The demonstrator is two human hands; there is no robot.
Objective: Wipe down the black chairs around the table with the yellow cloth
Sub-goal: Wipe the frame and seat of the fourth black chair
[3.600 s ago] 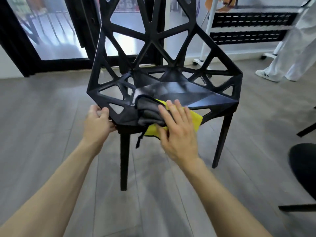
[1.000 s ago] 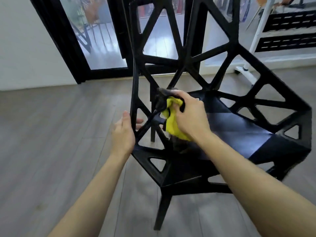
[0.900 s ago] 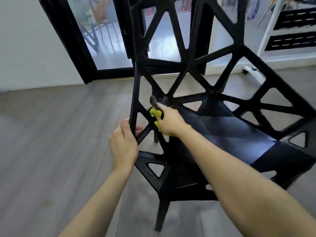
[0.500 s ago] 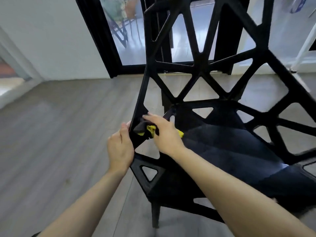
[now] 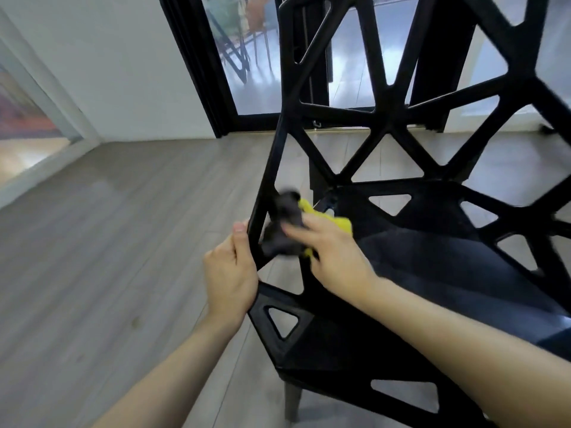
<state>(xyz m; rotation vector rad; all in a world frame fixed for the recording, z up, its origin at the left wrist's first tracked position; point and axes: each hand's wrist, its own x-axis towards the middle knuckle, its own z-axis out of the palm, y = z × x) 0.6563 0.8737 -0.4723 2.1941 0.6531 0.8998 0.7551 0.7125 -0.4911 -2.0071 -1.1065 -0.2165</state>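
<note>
A black chair (image 5: 386, 125) with a lattice of triangular openings fills the right half of the view, its glossy seat at the lower right. My left hand (image 5: 230, 273) grips the chair's left edge strut, thumb up along it. My right hand (image 5: 335, 253) presses the yellow cloth (image 5: 327, 216), which has a grey side, against the inner face of that same strut, just above the seat corner. The cloth is bunched and blurred, partly under my fingers.
Grey wood-look floor (image 5: 123, 242) stretches to the left. Behind the chair stand black-framed glass doors (image 5: 247, 72) and a white wall (image 5: 117, 66). A pale doorway opening (image 5: 27, 131) lies at the far left.
My right hand and the cloth moved from the seat's front edge to the left side strut, then slid up along it. My left hand shifted to hold that strut. The view swung left.
</note>
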